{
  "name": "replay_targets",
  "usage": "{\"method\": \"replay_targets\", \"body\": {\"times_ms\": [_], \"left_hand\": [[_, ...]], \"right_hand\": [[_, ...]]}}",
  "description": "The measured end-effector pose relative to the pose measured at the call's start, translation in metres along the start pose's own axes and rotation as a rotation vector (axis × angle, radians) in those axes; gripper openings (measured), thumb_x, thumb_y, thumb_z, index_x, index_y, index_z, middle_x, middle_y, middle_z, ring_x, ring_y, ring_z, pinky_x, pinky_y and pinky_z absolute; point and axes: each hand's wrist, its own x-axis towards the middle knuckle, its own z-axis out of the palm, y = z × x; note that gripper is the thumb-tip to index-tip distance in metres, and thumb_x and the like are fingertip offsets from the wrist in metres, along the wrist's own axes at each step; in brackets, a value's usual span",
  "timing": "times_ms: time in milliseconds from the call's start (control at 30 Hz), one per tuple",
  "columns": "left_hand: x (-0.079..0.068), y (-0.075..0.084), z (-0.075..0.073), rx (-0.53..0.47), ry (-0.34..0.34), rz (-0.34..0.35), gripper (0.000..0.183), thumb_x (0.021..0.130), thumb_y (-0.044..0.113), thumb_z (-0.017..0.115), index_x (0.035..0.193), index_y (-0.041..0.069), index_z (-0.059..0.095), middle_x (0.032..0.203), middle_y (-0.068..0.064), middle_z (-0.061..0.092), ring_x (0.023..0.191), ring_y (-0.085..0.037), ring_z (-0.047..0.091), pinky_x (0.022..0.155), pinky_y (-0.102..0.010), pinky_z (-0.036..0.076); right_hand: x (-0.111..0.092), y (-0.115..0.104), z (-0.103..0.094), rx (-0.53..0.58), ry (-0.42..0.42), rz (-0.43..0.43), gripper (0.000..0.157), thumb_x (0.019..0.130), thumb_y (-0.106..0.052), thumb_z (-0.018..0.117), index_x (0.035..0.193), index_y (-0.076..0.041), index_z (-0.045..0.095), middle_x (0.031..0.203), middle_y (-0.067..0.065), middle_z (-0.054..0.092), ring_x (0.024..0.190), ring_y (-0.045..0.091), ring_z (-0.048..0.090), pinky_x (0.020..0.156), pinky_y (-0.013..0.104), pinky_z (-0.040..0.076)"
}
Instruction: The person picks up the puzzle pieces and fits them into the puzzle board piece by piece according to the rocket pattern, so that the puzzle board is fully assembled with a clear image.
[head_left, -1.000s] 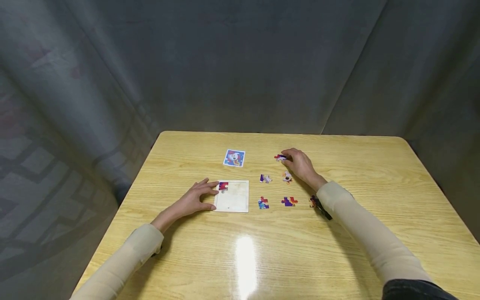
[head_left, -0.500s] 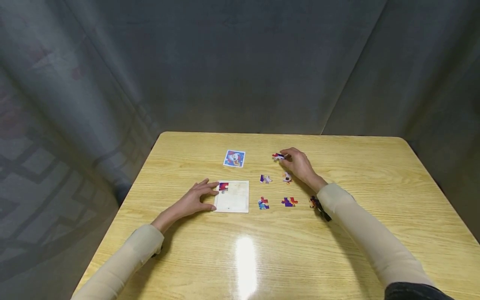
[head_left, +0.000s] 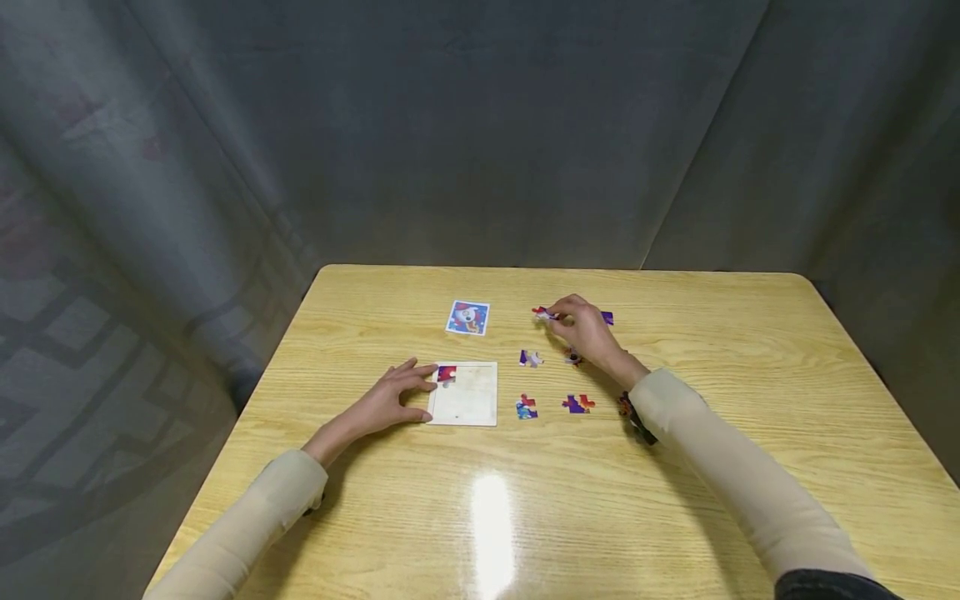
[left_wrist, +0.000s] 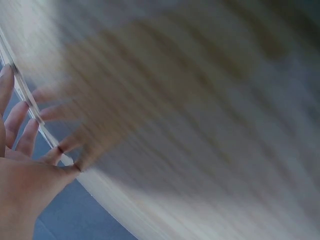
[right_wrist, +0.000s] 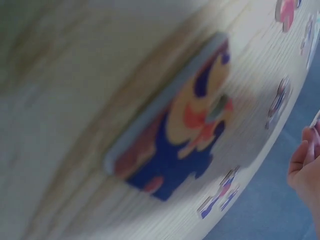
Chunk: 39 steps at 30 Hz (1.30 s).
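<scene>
In the head view a white square puzzle tray (head_left: 472,398) lies on the table with one red and purple puzzle piece (head_left: 446,372) in its upper left corner. My left hand (head_left: 384,400) rests at the tray's left edge, fingers spread and fingertips touching the rim; the left wrist view shows those fingertips (left_wrist: 35,121) along the edge too. Further back on the right, my right hand (head_left: 588,331) pinches a red, white and purple puzzle piece (head_left: 542,314) between thumb and fingers. At the right wrist view's edge, the right hand (right_wrist: 306,167) shows only in part.
Loose pieces lie right of the tray: a purple-white one (head_left: 531,358), a red-blue one (head_left: 527,407), a purple-red one (head_left: 578,404). Another piece (head_left: 607,317) shows behind the right hand. An orange and blue piece (right_wrist: 185,125) is near the right wrist. A picture card (head_left: 468,317) lies behind the tray.
My right hand has moved left with the pinched puzzle piece, uncovering a purple piece behind it. The left hand and the tray have stayed in place.
</scene>
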Motion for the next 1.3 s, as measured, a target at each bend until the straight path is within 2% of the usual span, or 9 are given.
{"method": "replay_targets", "body": {"times_ms": [533, 767, 1000, 1300], "left_hand": [[0.0, 0.0, -0.001, -0.001, 0.001, 0.005, 0.045, 0.08, 0.027, 0.078, 0.118, 0.008, 0.066, 0.149, -0.008, 0.043, 0.144, -0.036, 0.018, 0.113, -0.062, 0.007], [-0.001, -0.001, -0.001, 0.006, 0.003, 0.008, 0.044, 0.08, 0.027, 0.079, 0.118, 0.008, 0.066, 0.149, -0.008, 0.042, 0.144, -0.037, 0.018, 0.113, -0.063, 0.007], [-0.002, -0.001, -0.002, 0.009, 0.003, 0.007, 0.044, 0.079, 0.027, 0.079, 0.117, 0.008, 0.067, 0.149, -0.007, 0.043, 0.144, -0.036, 0.018, 0.113, -0.062, 0.008], [-0.002, 0.0, -0.002, 0.016, 0.032, 0.047, 0.045, 0.078, 0.026, 0.08, 0.116, 0.006, 0.068, 0.146, -0.012, 0.046, 0.141, -0.042, 0.022, 0.11, -0.067, 0.012]], "right_hand": [[-0.003, -0.024, 0.02, 0.044, -0.044, -0.048, 0.019, 0.089, -0.008, 0.068, 0.106, 0.002, 0.07, 0.109, 0.014, 0.061, 0.091, 0.025, 0.062, 0.075, 0.04, 0.056], [-0.005, -0.031, 0.028, 0.052, -0.053, -0.031, 0.018, 0.087, -0.008, 0.069, 0.104, 0.0, 0.071, 0.107, 0.01, 0.061, 0.092, 0.022, 0.061, 0.079, 0.035, 0.056], [-0.009, -0.037, 0.036, 0.07, -0.065, -0.036, 0.018, 0.086, -0.006, 0.07, 0.103, 0.0, 0.07, 0.106, 0.01, 0.061, 0.086, 0.021, 0.062, 0.075, 0.032, 0.056], [-0.014, -0.051, 0.047, 0.086, -0.125, -0.077, 0.015, 0.088, -0.009, 0.069, 0.102, -0.003, 0.071, 0.106, 0.007, 0.06, 0.084, 0.018, 0.061, 0.069, 0.031, 0.054]]}}
